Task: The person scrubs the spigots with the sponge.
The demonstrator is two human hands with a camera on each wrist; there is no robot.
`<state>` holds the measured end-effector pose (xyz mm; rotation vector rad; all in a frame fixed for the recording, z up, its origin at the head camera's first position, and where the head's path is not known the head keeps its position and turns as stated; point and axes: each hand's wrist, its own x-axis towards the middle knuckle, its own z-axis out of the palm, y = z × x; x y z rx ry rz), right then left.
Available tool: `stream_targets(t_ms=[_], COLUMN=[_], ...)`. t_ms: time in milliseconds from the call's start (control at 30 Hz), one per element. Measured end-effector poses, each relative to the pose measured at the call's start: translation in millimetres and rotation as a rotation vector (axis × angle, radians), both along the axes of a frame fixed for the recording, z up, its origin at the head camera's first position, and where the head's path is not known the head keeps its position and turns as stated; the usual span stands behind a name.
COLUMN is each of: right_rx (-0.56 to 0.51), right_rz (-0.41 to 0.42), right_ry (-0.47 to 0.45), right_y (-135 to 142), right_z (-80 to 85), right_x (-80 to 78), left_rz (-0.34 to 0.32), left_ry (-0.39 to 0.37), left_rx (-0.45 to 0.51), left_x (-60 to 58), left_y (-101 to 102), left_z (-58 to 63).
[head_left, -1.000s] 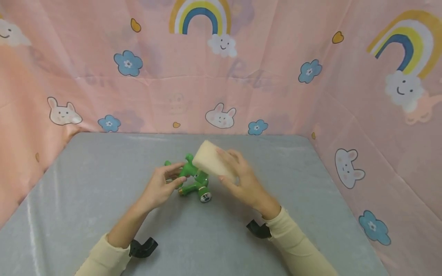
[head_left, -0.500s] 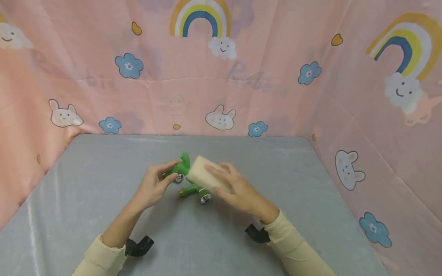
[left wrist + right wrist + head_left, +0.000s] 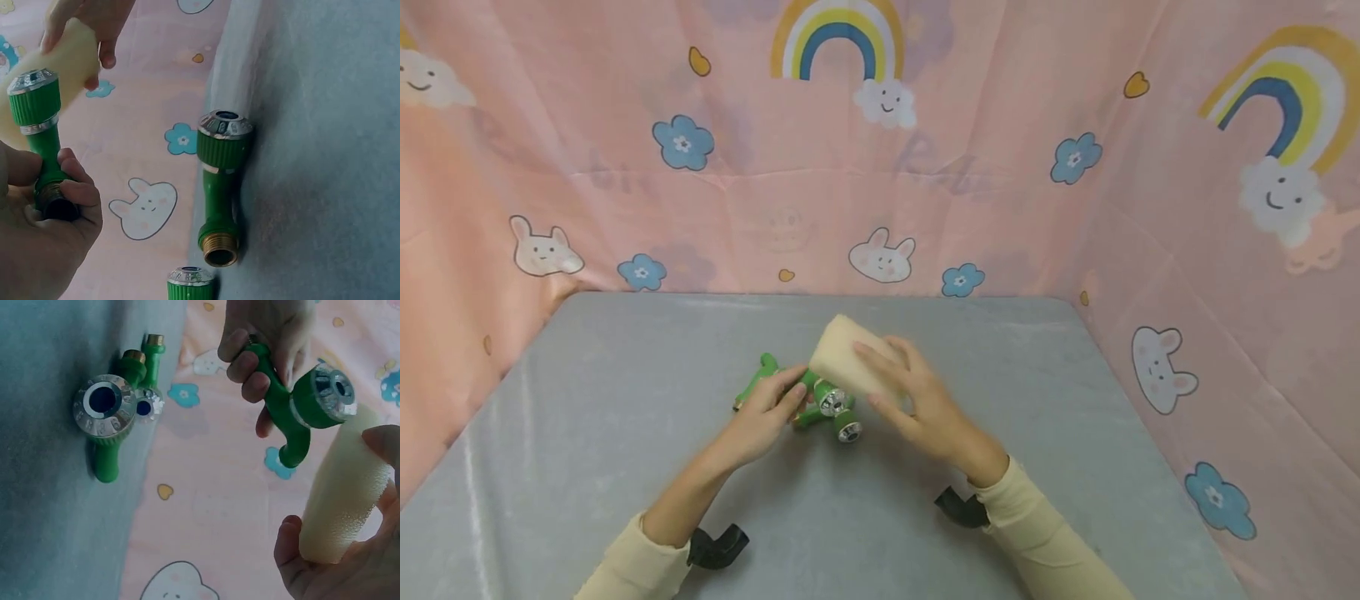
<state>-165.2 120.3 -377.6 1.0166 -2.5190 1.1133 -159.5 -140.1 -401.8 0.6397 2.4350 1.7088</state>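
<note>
My left hand (image 3: 765, 415) grips a green tap (image 3: 275, 394) by its threaded end, raised above the table. The tap's chrome knob faces my right hand (image 3: 936, 408), which holds a cream sponge (image 3: 850, 354) between thumb and fingers. In the right wrist view, the sponge's upper end is right at the knob. A second green tap (image 3: 219, 187) lies on the table below, its brass thread showing in the left wrist view. Farther back and left, beyond my left hand, lies a third tap (image 3: 760, 379), partly hidden by that hand in the head view.
A grey cloth-covered table (image 3: 1000, 358) spreads under both arms. Pink patterned curtain (image 3: 737, 200) stands along its back and sides. Black curved pieces (image 3: 718, 547) stick out at both sleeve cuffs.
The left hand has turned the tap, so its knob now points to the right and toward me. The sponge dipped toward the tap, then rose slightly. The lying taps stay put.
</note>
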Motion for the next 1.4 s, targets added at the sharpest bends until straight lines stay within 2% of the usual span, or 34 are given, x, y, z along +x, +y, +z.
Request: stream_targets(t_ms=[67,200,433,500,600,767,833,967,1033,1100,1167,1267,1333,1400], right_rx=[0.009,0.035,0.108,0.102,0.065,0.059,0.082,0.119,0.127,0.106,0.062,-0.025,-0.049,-0.049], right_rz=[-0.005,-0.040,-0.173,-0.210,-0.226,-0.120,-0.111,-0.226,-0.291,-0.317,-0.285,-0.167,-0.087,-0.040], right_ry=[-0.010,-0.021,-0.007,-0.003,0.011,0.017,0.008,0.003,0.012,0.017,0.021,0.058,0.094,0.119], right_y=[-1.7,-3.0,2.3,5.5,8.2,4.1,2.8,6.5,9.9,12.5,12.9,7.8,1.0,-6.2], right_z=[-3.1,-8.3,-12.3,-12.0,-9.9,-6.9,-7.1,-8.9,-9.8,-8.8,-6.8,-3.5,-4.3,-5.6], right_x=[0.5,-2.3,-13.9,-15.8,-16.2,-11.6,-10.4,-12.2,-14.4,-15.5,-15.2,-10.7,-7.0,-4.2], left_rz=[-0.008,0.031,0.026,0.035,0.064,0.091,0.091,0.089,0.093,0.093,0.093,0.081,0.057,0.035], left_ry=[-0.003,0.018,-0.131,-0.153,-0.137,-0.049,-0.014,0.018,0.006,-0.014,-0.032,-0.063,-0.072,-0.066], left_rx=[-0.032,-0.099,0.023,0.041,0.033,-0.024,-0.040,-0.048,-0.033,-0.013,0.010,0.023,0.019,-0.007], left_x=[2.3,5.2,3.1,0.9,-1.6,-0.9,0.0,1.3,1.4,0.7,-0.5,-1.2,-1.2,-0.7], left_y=[4.5,10.5,10.1,9.4,8.2,8.6,9.5,9.6,8.6,6.5,4.1,2.0,2.1,2.8], left_z=[-1.5,-2.3,-4.5,-5.8,-7.1,-7.1,-7.7,-9.7,-10.3,-10.7,-9.8,-7.0,-5.3,-2.4])
